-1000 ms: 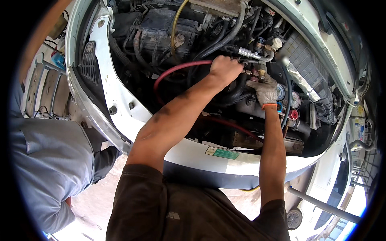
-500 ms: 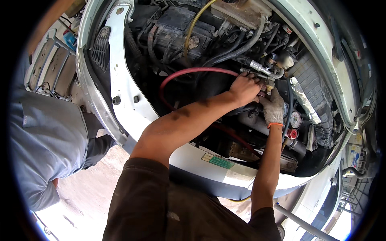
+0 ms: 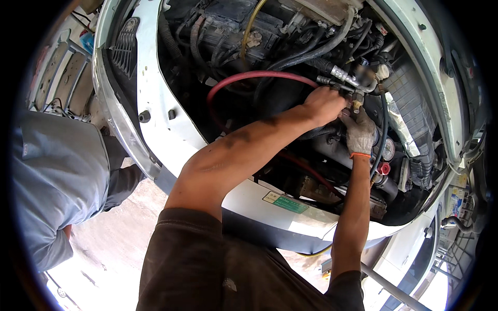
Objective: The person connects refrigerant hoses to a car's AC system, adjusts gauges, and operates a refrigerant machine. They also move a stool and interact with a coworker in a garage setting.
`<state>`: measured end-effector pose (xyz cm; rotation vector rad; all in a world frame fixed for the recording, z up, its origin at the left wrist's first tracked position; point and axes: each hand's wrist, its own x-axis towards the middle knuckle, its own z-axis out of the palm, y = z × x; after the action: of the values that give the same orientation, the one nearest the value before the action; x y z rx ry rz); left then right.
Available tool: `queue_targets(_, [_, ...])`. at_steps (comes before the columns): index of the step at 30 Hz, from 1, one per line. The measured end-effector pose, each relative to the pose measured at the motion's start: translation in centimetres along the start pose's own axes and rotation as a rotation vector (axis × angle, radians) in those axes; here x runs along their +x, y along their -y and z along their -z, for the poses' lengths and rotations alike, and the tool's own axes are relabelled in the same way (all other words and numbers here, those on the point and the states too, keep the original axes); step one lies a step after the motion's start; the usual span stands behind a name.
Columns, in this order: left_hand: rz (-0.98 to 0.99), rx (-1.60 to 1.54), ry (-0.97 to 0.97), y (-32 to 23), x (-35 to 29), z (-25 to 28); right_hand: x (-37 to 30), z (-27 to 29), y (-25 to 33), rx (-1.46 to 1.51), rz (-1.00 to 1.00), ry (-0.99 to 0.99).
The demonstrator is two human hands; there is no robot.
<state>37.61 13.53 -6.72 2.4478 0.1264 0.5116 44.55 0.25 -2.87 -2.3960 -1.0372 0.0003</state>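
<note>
Over the open engine bay, my bare left hand is closed, fingers curled inward. A red hose loops in from the left and disappears at this hand, which appears to grip its end. My right hand wears a pale knit glove with an orange cuff. Its fingers are pressed together beside the left hand, just below a brass fitting; what they hold is hidden. Metal pipes lie just above both hands. A round gauge and a red knob are right of the glove.
The white front bodywork curves around the bay. A battery and dark hoses fill its far side. At right is a ribbed black housing with foil beside it. A person in grey clothes stands close at left.
The view has shifted slightly. Both hands stay together at the brass fitting; the left hand's fingers have turned inward, and the gloved hand sits a little lower against the fitting, showing more of it.
</note>
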Motion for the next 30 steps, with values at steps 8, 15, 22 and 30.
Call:
queue_targets(8, [-0.188, 0.352, -0.212, -0.2, -0.2, -1.2, 0.1, 0.1, 1.5, 0.077, -0.107, 0.031])
queue_targets(15, [-0.204, 0.194, -0.137, 0.1, 0.0, -0.7, -0.1, -0.5, -0.3, 0.085, -0.084, 0.006])
queue_targets(22, [-0.191, 0.35, -0.297, -0.5, -0.2, -1.3, 0.2, -0.6, 0.6, 0.012, -0.06, 0.005])
queue_targets(30, [-0.227, 0.429, -0.259, -1.5, -0.1, -0.5, 0.5, -1.9, -2.9, -0.289, 0.047, 0.07])
